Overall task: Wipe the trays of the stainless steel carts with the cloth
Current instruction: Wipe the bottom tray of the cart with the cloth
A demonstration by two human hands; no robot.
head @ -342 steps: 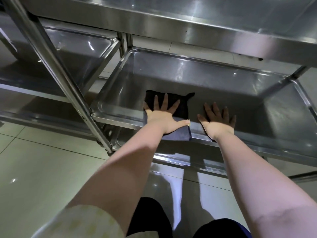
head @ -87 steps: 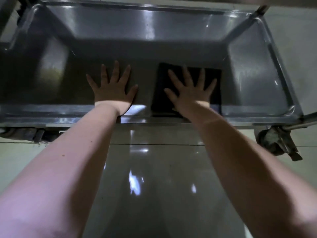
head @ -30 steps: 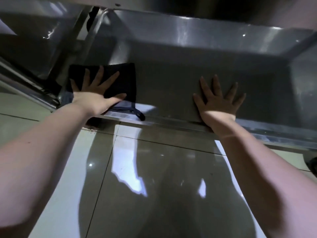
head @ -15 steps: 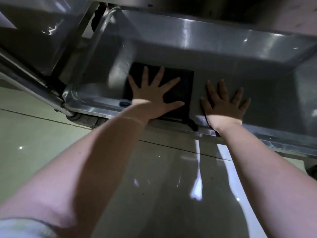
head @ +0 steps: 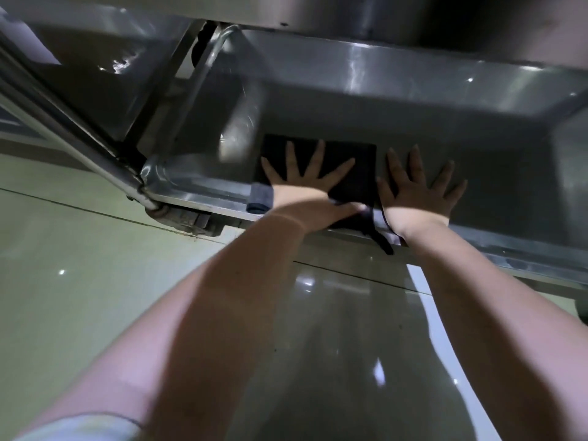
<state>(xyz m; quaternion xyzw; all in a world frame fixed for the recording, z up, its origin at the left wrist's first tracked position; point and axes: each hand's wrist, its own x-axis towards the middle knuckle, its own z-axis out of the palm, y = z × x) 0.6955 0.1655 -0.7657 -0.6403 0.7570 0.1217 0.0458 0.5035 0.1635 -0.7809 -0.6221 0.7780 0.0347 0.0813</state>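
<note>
Head: steel tray (head: 509, 167) dim; glossy floor tiles (head: 79, 281).

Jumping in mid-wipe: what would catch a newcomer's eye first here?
Two spread hands in a low steel tray: the left hand presses flat on a dark cloth near the tray's front edge, and the right hand lies flat on bare metal right beside it. A thin strip of the cloth hangs over the front rim, above a glossy tiled floor.
</note>
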